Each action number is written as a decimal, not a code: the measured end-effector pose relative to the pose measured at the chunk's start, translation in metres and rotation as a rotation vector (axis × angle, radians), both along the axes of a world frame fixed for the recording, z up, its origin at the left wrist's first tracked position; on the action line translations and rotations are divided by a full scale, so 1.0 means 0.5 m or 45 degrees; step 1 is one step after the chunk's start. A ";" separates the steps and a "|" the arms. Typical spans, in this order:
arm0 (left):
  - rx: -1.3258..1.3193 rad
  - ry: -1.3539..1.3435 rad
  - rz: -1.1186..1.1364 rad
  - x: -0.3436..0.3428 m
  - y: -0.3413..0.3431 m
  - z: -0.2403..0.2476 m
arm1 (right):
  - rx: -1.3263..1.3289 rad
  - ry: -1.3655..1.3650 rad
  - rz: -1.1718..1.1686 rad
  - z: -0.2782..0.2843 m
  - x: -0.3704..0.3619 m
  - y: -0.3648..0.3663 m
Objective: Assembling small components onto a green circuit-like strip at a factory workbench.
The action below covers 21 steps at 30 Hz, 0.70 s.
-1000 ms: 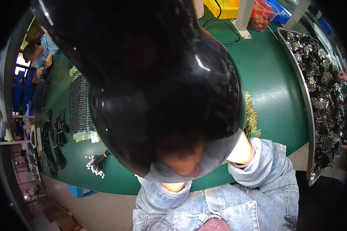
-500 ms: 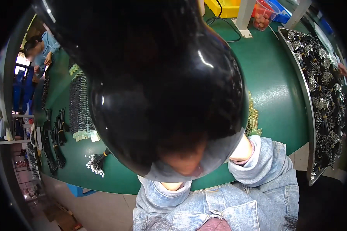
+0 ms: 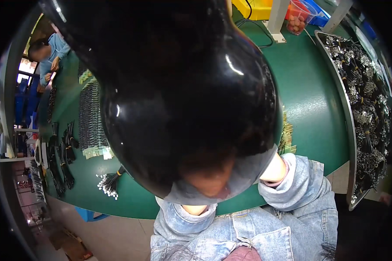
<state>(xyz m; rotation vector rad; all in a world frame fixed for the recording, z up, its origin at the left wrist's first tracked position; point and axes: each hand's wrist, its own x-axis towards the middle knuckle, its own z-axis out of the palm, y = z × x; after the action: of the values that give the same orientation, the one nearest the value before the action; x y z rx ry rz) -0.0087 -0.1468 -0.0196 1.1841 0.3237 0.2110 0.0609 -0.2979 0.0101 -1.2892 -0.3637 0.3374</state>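
A large glossy black rounded object (image 3: 183,100), possibly the head of a bench lamp or magnifier, fills the middle of the view and hides both my hands. Below it, my left forearm in a rolled denim sleeve (image 3: 176,219) reaches under its lower edge. My right denim sleeve (image 3: 292,178) lies to the right, with a bit of bare wrist (image 3: 274,169) showing before it vanishes behind the black shape. What either hand holds is hidden. Beside the right wrist are thin gold-green strips (image 3: 287,137). Left of the black object rests a bundle of black wires with white ends (image 3: 111,183).
Rows of dark leads with pale green ends (image 3: 90,126) and tied black cable bundles (image 3: 64,161) lie on the green table (image 3: 309,117). A metal tray (image 3: 343,98) of wire bundles stands right. Behind are a plastic cup (image 3: 297,19) and a post (image 3: 275,21). Another person (image 3: 52,52) sits far left.
The other person at far left has shifted slightly, and a hand beyond the tray at far right has left its spot. My sleeves and the black object are almost unmoved.
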 end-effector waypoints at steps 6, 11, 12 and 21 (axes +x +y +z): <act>0.012 0.035 -0.115 0.005 -0.016 0.010 | 0.173 0.063 0.007 0.013 -0.013 -0.020; -0.044 0.005 -0.091 0.017 -0.004 0.010 | -0.028 -0.122 -0.156 -0.026 0.002 0.002; -0.095 0.010 -0.145 0.021 -0.003 0.011 | -0.055 -0.222 -0.187 -0.028 0.003 0.002; -0.065 0.041 -0.383 0.050 -0.027 0.039 | 0.093 -0.002 -0.123 -0.019 0.003 -0.020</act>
<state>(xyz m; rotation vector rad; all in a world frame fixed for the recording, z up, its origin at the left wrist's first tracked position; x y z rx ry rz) 0.0162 -0.1603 0.0001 1.1705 0.1743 -0.0783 0.0625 -0.3079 0.0005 -1.2310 -0.3106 0.2393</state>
